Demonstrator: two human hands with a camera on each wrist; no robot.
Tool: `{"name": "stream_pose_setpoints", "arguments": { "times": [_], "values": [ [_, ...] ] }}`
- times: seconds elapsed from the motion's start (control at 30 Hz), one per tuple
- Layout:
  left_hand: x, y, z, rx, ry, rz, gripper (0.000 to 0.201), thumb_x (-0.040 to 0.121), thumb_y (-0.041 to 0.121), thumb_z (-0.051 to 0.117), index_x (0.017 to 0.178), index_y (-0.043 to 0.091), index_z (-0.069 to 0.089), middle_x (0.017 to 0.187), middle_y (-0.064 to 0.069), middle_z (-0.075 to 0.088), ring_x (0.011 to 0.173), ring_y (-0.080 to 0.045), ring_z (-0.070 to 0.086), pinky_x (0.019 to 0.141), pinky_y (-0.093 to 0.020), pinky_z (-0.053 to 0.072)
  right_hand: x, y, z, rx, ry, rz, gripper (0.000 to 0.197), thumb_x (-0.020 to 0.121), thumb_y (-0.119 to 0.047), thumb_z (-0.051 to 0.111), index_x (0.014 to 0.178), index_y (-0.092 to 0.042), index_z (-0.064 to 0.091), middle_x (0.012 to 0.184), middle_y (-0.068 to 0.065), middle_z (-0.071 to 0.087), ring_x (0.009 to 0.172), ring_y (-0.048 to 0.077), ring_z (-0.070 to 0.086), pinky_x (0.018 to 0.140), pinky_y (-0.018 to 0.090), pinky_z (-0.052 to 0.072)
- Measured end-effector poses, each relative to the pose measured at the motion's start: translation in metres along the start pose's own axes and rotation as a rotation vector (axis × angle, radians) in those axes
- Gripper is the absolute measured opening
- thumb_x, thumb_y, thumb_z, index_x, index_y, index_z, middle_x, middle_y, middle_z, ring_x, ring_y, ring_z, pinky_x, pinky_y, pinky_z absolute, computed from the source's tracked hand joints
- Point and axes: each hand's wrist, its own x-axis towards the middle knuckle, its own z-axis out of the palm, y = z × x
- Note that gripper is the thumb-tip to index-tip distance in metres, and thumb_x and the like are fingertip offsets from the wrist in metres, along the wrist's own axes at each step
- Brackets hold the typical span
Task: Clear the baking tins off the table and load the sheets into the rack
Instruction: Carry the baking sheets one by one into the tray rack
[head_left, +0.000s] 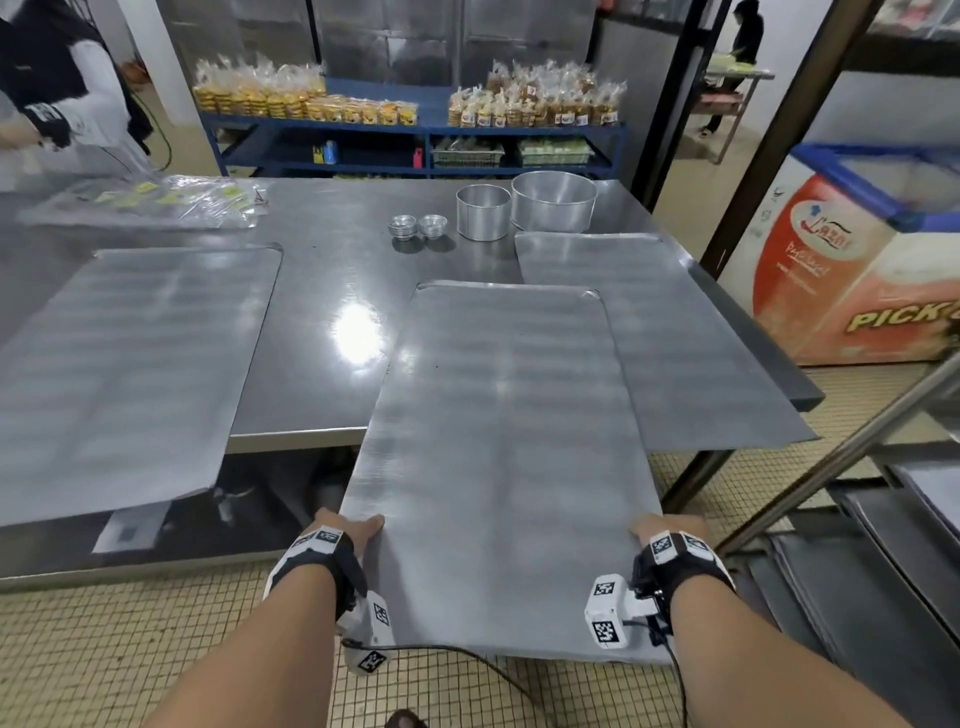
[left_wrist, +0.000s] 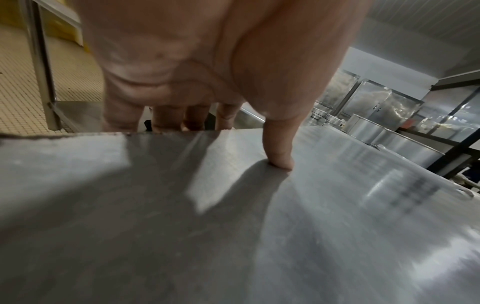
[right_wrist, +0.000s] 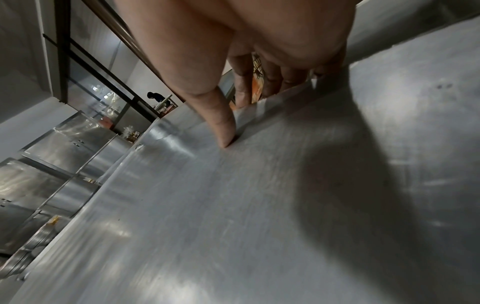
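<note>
I hold a large metal baking sheet by its two long edges, pulled well off the table's near edge. My left hand grips its left edge, thumb on top and fingers curled under. My right hand grips the right edge the same way, thumb on top of the sheet. Another sheet lies on the table to the right and a third sheet on the left. Two round tins and small moulds stand at the table's back.
The steel table stretches ahead. A rack with sheets stacked on its runners stands close on my right. Another person works at the table's far left beside plastic bags. A blue shelf of packed goods lines the back.
</note>
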Motion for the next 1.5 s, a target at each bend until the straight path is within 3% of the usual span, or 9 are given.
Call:
{"name": "stream_pose_setpoints", "arguments": {
  "times": [0.47,0.53,0.63,0.73,0.87,1.07,1.23,1.4,1.5],
  "values": [
    [-0.039,-0.041,0.016,-0.144,-0.018,-0.003,0.079,0.074,0.051,0.075,0.132,0.004,0.047,0.112,-0.019,0.066,0.092,-0.039,0.066,0.093,-0.047,0.052,-0.023,0.056,-0.017,0.096,-0.047,0.05,0.025,0.077,-0.013,0.072,0.066,-0.006,0.051,0.064,0.009,0.057,0.065,0.027,0.056,0.079,0.041,0.054],
    [-0.035,-0.037,0.016,-0.132,-0.04,-0.016,0.084,0.068,0.058,0.074,0.128,0.005,0.049,0.102,-0.018,0.068,0.084,-0.037,0.068,0.087,-0.045,0.055,-0.022,0.053,-0.018,0.078,-0.067,0.056,0.025,0.081,-0.018,0.07,0.069,-0.004,0.052,0.065,0.008,0.056,0.06,0.025,0.054,0.071,0.037,0.05],
    [-0.031,-0.019,0.01,-0.076,-0.064,0.014,0.069,0.07,0.053,0.072,0.117,0.006,0.054,0.094,-0.017,0.069,0.078,-0.036,0.07,0.077,-0.04,0.056,-0.013,0.043,-0.015,0.035,-0.096,0.065,0.035,0.085,-0.03,0.07,0.097,0.001,0.057,0.081,0.011,0.061,0.067,0.027,0.054,0.072,0.034,0.042],
    [-0.019,0.008,0.005,0.002,-0.039,0.101,0.046,0.081,0.042,0.071,0.108,0.005,0.063,0.105,-0.019,0.07,0.094,-0.039,0.069,0.08,-0.038,0.054,0.0,0.028,-0.007,-0.014,-0.071,0.053,0.058,0.084,-0.04,0.07,0.123,0.001,0.057,0.103,0.015,0.06,0.084,0.029,0.054,0.077,0.034,0.041],
    [0.009,0.041,0.003,-0.03,0.056,0.12,0.063,0.084,0.05,0.071,0.118,-0.002,0.067,0.119,-0.021,0.068,0.112,-0.035,0.064,0.088,-0.034,0.049,0.013,0.001,0.005,-0.025,-0.031,0.05,0.058,0.08,-0.044,0.072,0.114,0.001,0.061,0.098,0.014,0.063,0.087,0.031,0.06,0.077,0.033,0.045],
    [0.045,0.079,-0.006,-0.107,-0.055,0.121,0.065,0.071,0.063,0.067,0.103,0.007,0.067,0.089,-0.014,0.072,0.081,-0.034,0.069,0.079,-0.04,0.055,0.04,-0.028,0.025,-0.016,0.024,0.07,0.085,0.064,-0.063,0.071,0.121,-0.002,0.059,0.113,0.016,0.067,0.1,0.034,0.065,0.082,0.038,0.05],
    [0.066,0.099,-0.002,-0.117,-0.015,0.164,0.067,0.078,0.058,0.073,0.109,-0.001,0.067,0.104,-0.02,0.07,0.097,-0.037,0.066,0.087,-0.038,0.051,0.037,-0.049,0.032,0.012,0.092,0.1,0.076,0.07,-0.056,0.077,0.12,-0.002,0.056,0.114,0.015,0.065,0.107,0.036,0.063,0.083,0.036,0.047],
    [0.08,0.102,-0.002,-0.162,-0.034,0.109,0.066,0.066,0.06,0.079,0.106,0.009,0.069,0.089,-0.013,0.069,0.08,-0.033,0.066,0.08,-0.038,0.055,0.04,-0.05,0.035,0.036,0.129,0.136,0.082,0.071,-0.05,0.082,0.127,0.002,0.054,0.127,0.02,0.06,0.117,0.037,0.056,0.089,0.039,0.044],
    [0.084,0.104,-0.005,-0.186,-0.041,0.098,0.067,0.063,0.059,0.081,0.103,0.007,0.069,0.094,-0.016,0.073,0.087,-0.036,0.069,0.085,-0.037,0.054,0.036,-0.05,0.033,0.069,0.128,0.169,0.088,0.068,-0.05,0.085,0.131,0.004,0.053,0.131,0.022,0.058,0.119,0.04,0.056,0.094,0.042,0.045]
  ]
}}
